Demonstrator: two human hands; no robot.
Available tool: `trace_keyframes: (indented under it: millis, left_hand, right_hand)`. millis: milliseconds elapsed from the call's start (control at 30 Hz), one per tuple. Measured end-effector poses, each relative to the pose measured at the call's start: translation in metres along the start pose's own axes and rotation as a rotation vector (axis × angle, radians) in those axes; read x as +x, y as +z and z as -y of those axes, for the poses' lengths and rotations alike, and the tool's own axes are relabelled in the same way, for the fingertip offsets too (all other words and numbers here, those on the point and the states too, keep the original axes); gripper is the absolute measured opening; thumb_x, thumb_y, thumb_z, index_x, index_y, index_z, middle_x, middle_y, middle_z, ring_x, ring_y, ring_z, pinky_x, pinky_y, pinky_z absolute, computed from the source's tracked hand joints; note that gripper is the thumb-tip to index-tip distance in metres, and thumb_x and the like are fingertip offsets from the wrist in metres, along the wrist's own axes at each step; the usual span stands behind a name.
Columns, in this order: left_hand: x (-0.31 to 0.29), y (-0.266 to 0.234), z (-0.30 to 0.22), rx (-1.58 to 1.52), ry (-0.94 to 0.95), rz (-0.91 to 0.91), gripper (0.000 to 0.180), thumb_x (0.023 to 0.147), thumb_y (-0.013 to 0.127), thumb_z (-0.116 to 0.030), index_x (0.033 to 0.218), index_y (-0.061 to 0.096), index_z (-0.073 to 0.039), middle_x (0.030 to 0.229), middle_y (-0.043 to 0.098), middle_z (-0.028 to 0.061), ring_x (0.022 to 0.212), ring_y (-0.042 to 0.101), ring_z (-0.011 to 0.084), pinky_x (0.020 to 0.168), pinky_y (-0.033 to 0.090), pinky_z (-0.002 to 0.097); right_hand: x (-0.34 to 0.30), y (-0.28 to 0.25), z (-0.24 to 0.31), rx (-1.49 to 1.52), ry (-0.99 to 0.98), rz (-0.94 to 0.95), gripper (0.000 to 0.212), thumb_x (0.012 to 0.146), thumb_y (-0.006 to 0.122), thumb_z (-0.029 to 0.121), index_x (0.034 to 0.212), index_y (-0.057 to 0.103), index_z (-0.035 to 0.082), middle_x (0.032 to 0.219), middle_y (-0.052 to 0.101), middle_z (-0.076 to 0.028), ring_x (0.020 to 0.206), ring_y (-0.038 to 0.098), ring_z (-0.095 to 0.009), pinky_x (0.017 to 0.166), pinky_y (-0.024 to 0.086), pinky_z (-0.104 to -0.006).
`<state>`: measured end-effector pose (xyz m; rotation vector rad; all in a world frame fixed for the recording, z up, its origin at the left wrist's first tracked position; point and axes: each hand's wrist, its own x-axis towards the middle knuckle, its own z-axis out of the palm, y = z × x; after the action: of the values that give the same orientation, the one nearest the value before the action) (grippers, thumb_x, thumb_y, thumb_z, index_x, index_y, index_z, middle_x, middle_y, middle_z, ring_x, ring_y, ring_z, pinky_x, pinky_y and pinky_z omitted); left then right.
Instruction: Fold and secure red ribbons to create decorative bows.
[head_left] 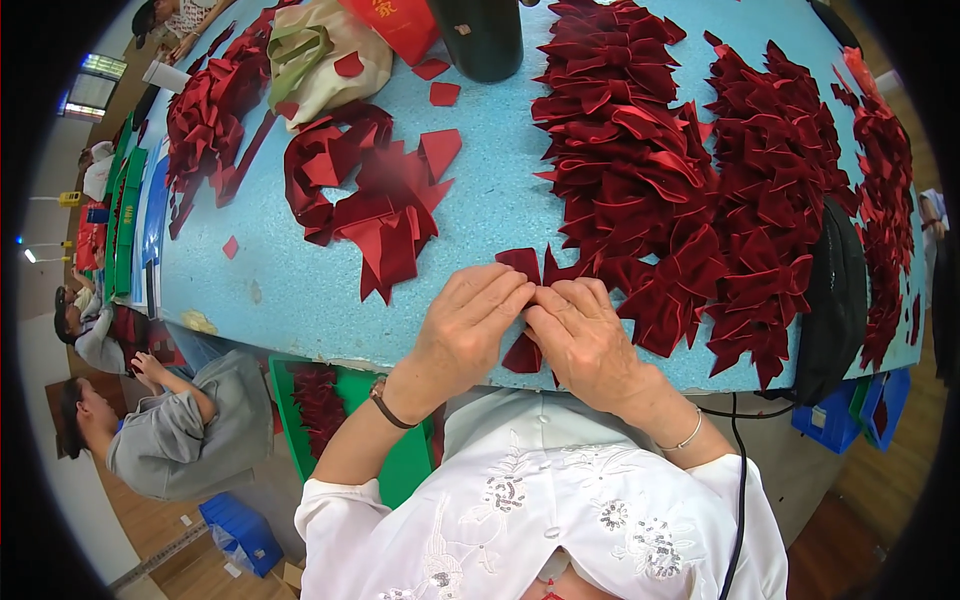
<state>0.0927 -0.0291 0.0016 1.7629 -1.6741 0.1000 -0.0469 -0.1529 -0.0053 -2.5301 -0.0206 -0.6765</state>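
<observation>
Close to the table's near edge, my left hand (462,325) and my right hand (588,345) meet fingertip to fingertip. Between them they pinch the middle of a dark red velvet bow (520,262), whose loops and tails stick out above and below my fingers. The knot itself is hidden by my fingertips. Just right of my right hand lie loose finished bows (668,290), at the near end of a long heaped row of bows (615,120). To the upper left, unworked dark red velvet pieces (390,205) lie in a crumpled pile.
More bow rows (765,190) stretch along the right of the blue table (270,285). A black bag (832,300) sits at the right edge. At the back stand a cream cloth bag (350,75) and a dark cup (480,40). Left, a person in grey (190,430) sits near a green crate (365,385).
</observation>
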Motion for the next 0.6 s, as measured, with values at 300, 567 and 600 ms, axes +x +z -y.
trace_keyframes:
  millis: [300,567,600]
  left_hand:
    - [-0.0013,-0.0057,-0.0027,0.211,0.0,0.253,0.046,0.071,0.055,0.004,0.117,0.058,0.003,0.12,0.057,0.0118,0.102,0.056,0.0242,0.084,0.041,0.0368]
    - [0.0006,-0.0006,-0.0089,0.334,-0.082,0.242,0.044,0.072,0.059,-0.002,0.115,0.057,0.003,0.123,0.054,0.0116,0.099,0.055,0.024,0.079,0.039,0.0341]
    - [0.002,-0.0015,-0.0089,0.341,-0.076,0.236,0.044,0.072,0.059,-0.002,0.115,0.057,0.003,0.123,0.054,0.0116,0.099,0.055,0.024,0.079,0.039,0.0341]
  right_hand:
    - [-0.0008,0.0003,-0.0026,0.012,-0.012,-0.014,0.015,0.072,0.066,0.003,0.086,0.063,-0.002,0.1,0.065,-0.014,0.084,0.057,-0.026,0.079,0.043,-0.0394]
    - [-0.0001,-0.0003,-0.0004,0.008,-0.034,-0.024,0.014,0.072,0.067,0.003,0.085,0.064,-0.002,0.1,0.066,-0.013,0.081,0.058,-0.024,0.078,0.043,-0.0384]
    - [-0.0006,0.0,-0.0014,0.008,-0.034,-0.027,0.013,0.073,0.067,0.003,0.085,0.064,-0.002,0.099,0.066,-0.013,0.081,0.058,-0.024,0.078,0.043,-0.0385]
